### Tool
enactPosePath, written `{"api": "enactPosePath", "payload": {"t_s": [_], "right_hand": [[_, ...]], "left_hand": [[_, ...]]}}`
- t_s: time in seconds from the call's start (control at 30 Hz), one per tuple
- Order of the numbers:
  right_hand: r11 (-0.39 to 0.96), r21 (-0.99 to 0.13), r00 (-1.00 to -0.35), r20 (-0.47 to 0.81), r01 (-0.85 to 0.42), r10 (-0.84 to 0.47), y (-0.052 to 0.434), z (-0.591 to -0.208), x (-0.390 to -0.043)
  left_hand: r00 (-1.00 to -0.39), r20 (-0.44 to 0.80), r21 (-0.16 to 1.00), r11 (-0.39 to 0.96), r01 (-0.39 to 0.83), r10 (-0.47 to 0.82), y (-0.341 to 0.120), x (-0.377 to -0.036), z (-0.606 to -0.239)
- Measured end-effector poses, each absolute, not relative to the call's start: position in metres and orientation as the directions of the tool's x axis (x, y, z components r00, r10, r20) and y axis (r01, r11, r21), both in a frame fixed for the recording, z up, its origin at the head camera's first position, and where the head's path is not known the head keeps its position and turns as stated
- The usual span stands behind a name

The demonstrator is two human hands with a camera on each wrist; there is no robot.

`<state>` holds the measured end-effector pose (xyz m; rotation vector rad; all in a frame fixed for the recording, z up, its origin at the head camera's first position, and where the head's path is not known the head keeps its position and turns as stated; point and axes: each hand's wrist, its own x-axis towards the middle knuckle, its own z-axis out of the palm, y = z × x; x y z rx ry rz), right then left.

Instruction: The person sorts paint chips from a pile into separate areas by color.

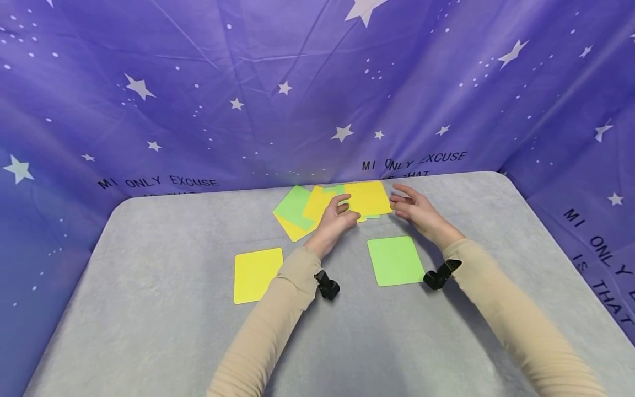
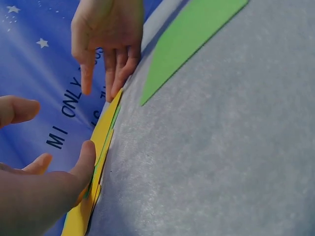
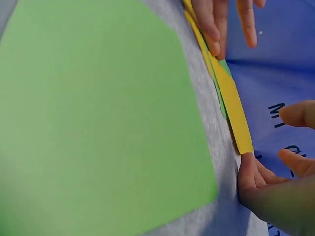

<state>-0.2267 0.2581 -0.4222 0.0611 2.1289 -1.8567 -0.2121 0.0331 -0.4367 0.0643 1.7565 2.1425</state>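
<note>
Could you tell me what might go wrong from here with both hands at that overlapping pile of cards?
1. The yellow card on top overlaps others in the pile; with the left hand touching its near edge and the right hand at its side, a push may drag the cards beneath along.
2. The pile lies near the table's far edge, so a shove could slide cards off.
3. A sleeve may brush the single green card.

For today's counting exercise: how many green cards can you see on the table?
3. One green card lies alone near the right hand. A second tops the pile's left end. A third's edge peeks from under the yellow card. More may be hidden.
</note>
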Motion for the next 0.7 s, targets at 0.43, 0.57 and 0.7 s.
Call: {"api": "enactPosePath", "payload": {"t_s": [0.43, 0.57, 0.7], "right_hand": [[0.114, -0.966, -0.966, -0.244, 0.233, -0.092, 0.252, -0.424, -0.209], [0.180, -0.966, -0.975, -0.203, 0.186, -0.085, 0.252, -0.426, -0.201], [0.182, -0.969, -0.977, -0.185, 0.165, -0.102, 0.250, -0.428, -0.192]], "left_hand": [[-0.934, -0.220, 0.931, -0.224, -0.287, 0.281, 0.025, -0.206, -0.439], [-0.941, -0.192, 0.948, -0.196, -0.252, 0.279, 0.023, -0.199, -0.442], [-0.944, -0.175, 0.963, -0.151, -0.223, 0.280, 0.021, -0.191, -0.446]]}}
